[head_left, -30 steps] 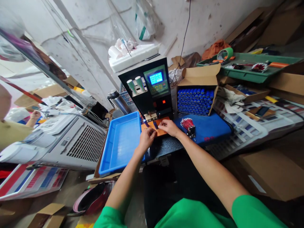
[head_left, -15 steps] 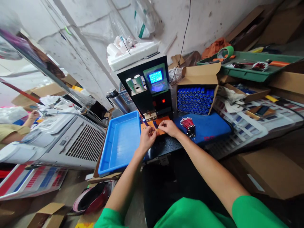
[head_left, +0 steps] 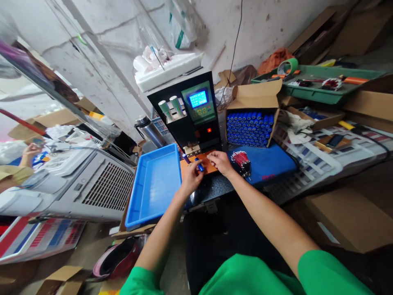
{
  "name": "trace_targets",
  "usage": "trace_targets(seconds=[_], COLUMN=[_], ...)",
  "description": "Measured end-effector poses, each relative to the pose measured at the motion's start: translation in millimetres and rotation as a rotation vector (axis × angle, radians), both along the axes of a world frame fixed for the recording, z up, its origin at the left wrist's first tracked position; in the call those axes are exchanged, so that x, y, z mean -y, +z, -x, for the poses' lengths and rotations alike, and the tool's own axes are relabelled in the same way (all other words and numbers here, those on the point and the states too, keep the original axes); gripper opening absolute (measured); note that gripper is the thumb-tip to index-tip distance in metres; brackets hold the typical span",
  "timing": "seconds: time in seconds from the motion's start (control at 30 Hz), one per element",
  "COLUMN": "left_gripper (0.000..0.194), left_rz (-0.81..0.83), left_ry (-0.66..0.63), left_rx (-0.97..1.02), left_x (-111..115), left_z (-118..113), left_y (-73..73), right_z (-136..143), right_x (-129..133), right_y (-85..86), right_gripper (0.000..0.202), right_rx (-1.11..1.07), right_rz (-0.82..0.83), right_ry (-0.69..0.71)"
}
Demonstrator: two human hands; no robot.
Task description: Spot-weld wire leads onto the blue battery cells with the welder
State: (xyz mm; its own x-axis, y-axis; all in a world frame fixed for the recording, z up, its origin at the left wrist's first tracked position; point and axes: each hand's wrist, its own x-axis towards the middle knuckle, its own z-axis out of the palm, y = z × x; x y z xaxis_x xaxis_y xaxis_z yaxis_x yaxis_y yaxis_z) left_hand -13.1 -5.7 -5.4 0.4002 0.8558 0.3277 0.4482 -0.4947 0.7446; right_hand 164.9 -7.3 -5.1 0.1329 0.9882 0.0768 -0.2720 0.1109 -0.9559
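Note:
My left hand (head_left: 192, 177) is closed on a blue cylindrical battery cell (head_left: 199, 164), its fingers at the near end of the cell. The cell lies over an orange board (head_left: 210, 167) at the foot of a black spot welder (head_left: 201, 135) with a lit screen. Just right of the cell, my right hand (head_left: 221, 162) is pinched; whatever lies between its fingertips is too small to make out. Another dark blue cell (head_left: 186, 158) stands beyond my left fingers. The welder's metal electrode holder (head_left: 191, 150) sits above the board.
A blue tray (head_left: 153, 190) lies left of the welder. To the right, a bundle of red wires (head_left: 241, 159) rests on a blue mat (head_left: 273, 164), before a cardboard box of several blue cells (head_left: 250, 129). A steel flask (head_left: 151, 131) stands behind the tray. Another person's hand (head_left: 30, 150) shows far left.
The cell at my left hand has tilted from more upright to lying toward me, its blue side now showing. My right hand has shifted slightly from it. The whole view has moved a little.

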Motion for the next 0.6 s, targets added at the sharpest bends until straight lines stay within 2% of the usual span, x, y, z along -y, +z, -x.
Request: trace_targets(seconds=[0.13,0.3,0.47,0.6], left_gripper=[0.032,0.022,0.017,0.016], left_rz=[0.107,0.250,0.170,0.188], left_ry=[0.047,0.114,0.137,0.137], left_rx=[0.067,0.128,0.064,0.126], left_x=[0,-12,-22,-21], left_z=[-2,-9,-8,-9], left_y=[6.6,11.5,5.5,-0.3], right_z=[1,2,3,7], right_x=[-4,-6,-6,-8], right_y=[-3.5,-5.9,-4.7,-2.4], right_gripper=[0.031,0.031,0.031,0.031], right_rx=[0.003,0.044,0.101,0.148], right_rz=[-0.005,-0.012,-0.010,0.006], right_ry=[-0.023,-0.045,-0.058,-0.068])
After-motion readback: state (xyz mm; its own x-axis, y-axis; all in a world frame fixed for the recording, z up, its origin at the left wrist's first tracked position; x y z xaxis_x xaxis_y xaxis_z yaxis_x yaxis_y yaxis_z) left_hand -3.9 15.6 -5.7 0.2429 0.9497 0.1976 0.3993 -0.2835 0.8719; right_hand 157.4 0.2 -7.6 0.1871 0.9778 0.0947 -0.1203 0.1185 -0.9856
